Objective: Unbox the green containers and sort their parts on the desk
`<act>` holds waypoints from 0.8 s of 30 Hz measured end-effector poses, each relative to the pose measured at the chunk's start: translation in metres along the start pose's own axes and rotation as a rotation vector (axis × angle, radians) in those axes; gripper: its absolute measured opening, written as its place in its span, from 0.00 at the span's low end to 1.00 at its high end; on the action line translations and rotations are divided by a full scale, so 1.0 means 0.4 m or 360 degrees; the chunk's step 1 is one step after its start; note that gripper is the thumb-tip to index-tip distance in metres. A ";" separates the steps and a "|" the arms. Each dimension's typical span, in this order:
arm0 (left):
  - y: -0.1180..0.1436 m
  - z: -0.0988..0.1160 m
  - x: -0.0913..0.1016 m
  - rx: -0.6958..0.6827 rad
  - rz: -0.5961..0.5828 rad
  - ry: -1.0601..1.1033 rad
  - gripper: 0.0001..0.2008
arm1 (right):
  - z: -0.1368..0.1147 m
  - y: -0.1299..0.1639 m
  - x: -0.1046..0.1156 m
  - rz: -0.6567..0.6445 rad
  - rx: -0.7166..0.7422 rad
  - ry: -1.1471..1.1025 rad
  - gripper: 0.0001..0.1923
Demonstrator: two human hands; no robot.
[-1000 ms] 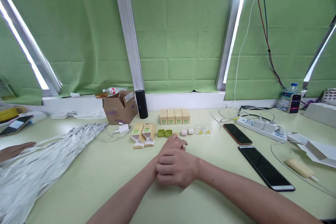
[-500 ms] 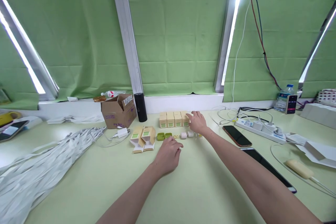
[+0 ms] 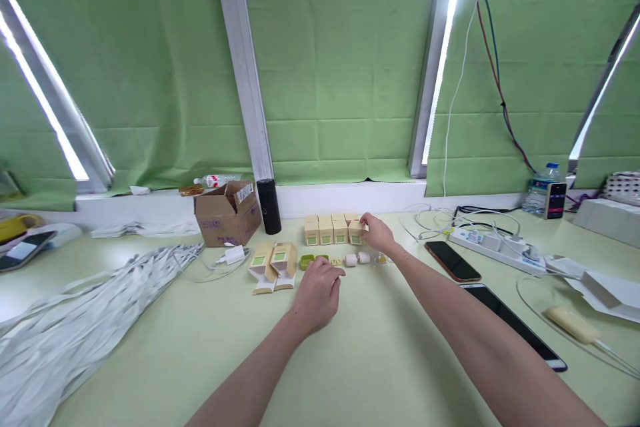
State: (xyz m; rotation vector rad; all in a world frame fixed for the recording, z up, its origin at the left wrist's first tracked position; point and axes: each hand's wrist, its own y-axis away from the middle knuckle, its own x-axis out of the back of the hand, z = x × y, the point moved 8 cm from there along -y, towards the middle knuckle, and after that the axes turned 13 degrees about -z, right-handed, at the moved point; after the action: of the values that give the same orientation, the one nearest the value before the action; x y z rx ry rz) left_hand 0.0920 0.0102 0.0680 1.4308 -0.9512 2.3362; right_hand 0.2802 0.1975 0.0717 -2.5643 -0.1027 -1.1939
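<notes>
The right hand [image 3: 376, 232] is closing its grip on the rightmost small box [image 3: 356, 232], at twelve o'clock on the tabletop [image 3: 380, 360]. The left hand [image 3: 317, 293] is resting loosely curled, empty, beside the green caps [image 3: 307, 261]. Next, judging by this, comes lifting that box clear of its row.

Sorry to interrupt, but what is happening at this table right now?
A person sits at a pale green table with both arms stretched out. The right hand grips the rightmost of four small cream boxes standing in a row near the wall. The left hand rests on the table just before the green caps, holding nothing that shows.
</notes>
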 end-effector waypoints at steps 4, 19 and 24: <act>-0.003 -0.037 0.027 0.0114 0.0267 0.0213 0.11 | -0.007 0.045 0.050 0.0177 0.0106 -0.0455 0.13; 0.007 -0.058 -0.015 0.0326 -0.0245 0.0981 0.39 | -0.113 0.385 -0.098 -0.0283 0.0435 -0.1041 0.20; 0.035 -0.069 -0.056 0.0324 -0.0232 0.1106 0.36 | -0.117 0.391 -0.113 -0.0371 0.0498 -0.0863 0.32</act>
State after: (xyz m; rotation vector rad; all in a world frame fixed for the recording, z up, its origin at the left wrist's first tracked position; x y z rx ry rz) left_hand 0.0765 0.0200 0.0347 0.6055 -0.4073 2.5734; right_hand 0.2468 0.0376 0.0271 -2.5591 -0.6657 -0.4619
